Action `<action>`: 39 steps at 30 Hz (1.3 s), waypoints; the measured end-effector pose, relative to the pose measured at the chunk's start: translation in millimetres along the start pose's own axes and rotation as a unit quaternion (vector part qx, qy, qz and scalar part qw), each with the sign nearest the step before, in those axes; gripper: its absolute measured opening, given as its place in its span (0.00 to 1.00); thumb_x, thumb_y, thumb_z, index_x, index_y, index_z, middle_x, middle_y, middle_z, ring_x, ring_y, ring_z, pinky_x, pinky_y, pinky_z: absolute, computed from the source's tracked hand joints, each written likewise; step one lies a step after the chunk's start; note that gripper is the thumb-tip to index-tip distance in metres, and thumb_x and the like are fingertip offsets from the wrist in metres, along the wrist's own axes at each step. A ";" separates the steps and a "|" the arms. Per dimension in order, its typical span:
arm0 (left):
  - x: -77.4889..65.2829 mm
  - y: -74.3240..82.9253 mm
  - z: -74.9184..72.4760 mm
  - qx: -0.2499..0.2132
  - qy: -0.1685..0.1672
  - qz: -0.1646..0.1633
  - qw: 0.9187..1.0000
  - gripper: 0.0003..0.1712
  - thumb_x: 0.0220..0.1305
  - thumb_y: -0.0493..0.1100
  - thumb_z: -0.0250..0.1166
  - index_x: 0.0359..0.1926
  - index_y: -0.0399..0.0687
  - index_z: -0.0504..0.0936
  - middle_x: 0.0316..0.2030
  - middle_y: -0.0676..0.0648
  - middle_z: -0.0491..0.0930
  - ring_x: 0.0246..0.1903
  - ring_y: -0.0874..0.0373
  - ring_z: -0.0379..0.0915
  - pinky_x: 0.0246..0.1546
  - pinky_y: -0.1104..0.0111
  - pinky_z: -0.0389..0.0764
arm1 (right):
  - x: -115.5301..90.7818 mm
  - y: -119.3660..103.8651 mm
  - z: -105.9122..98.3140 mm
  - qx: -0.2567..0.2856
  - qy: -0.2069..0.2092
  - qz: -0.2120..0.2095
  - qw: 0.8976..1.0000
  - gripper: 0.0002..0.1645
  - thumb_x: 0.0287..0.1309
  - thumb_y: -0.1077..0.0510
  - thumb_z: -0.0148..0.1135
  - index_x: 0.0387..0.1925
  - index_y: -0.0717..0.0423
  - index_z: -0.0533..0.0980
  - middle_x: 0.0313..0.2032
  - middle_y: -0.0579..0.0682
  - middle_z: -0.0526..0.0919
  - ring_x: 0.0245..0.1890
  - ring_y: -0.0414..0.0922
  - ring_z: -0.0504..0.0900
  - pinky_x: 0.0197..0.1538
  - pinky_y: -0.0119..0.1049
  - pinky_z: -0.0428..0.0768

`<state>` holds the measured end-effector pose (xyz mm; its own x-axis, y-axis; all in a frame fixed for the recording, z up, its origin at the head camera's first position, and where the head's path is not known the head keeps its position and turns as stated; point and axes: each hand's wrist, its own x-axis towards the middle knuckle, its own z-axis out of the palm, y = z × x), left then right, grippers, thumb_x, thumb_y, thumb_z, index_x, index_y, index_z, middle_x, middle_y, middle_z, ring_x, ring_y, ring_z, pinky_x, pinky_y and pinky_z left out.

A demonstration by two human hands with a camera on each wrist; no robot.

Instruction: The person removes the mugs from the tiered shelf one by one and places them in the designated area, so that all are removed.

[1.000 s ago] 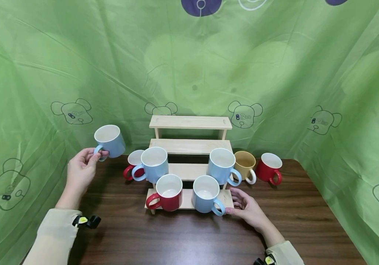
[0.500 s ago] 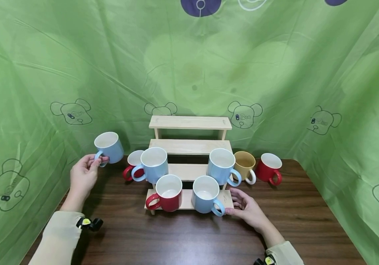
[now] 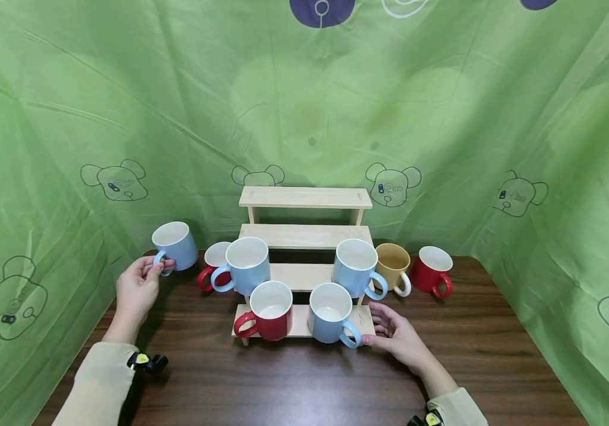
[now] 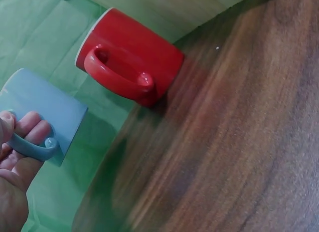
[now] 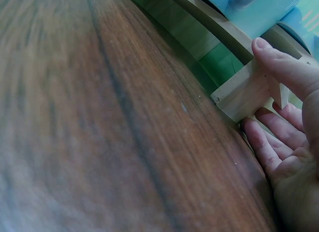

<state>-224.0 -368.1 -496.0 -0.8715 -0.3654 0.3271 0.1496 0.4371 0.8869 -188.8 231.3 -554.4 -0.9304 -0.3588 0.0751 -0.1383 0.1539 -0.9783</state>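
Observation:
My left hand pinches the handle of a light blue mug, held upright at the back left. In the left wrist view the fingers pass through the handle of that blue mug, beside a red mug. A wooden stepped rack stands in the middle. My right hand holds its lowest step at the right end, thumb on the front edge, fingers round the side. On that step are a red mug and a blue mug; two more blue mugs sit one step higher.
Behind the rack's left side a red mug is partly hidden. To the right stand a yellow mug with a white handle and another red mug. Green cloth hangs around the wooden table.
The blue mug in my left hand has come down toward the table's back left corner. My right hand, the rack and the other mugs have stayed put.

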 end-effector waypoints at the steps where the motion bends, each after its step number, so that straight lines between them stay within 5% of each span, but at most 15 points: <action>1: -0.2 -1.4 0.2 0.002 -0.001 -0.003 1.000 0.16 0.84 0.41 0.61 0.58 0.31 0.83 0.50 0.41 0.92 0.46 0.77 0.84 0.51 0.85 0.80 | -0.2 -0.1 0.1 0.001 -0.001 -0.001 1.000 0.47 0.61 0.67 0.80 0.77 0.71 0.66 0.67 0.69 0.79 0.60 0.45 0.84 0.60 0.33 0.85; 39: -9.8 -29.4 8.9 0.046 0.007 -0.031 0.998 0.14 0.84 0.43 0.61 0.55 0.36 0.85 0.50 0.42 0.92 0.46 0.81 0.81 0.44 0.86 0.77 | 0.5 -2.2 -0.1 0.003 0.001 0.025 1.000 0.48 0.61 0.64 0.81 0.77 0.65 0.67 0.68 0.67 0.79 0.59 0.46 0.86 0.61 0.34 0.85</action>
<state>-224.0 -370.1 -528.2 -0.8708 -0.4061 0.2771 0.0505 0.4868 0.8720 -189.0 230.9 -552.2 -0.9365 -0.3495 0.0272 -0.0908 0.1667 -0.9818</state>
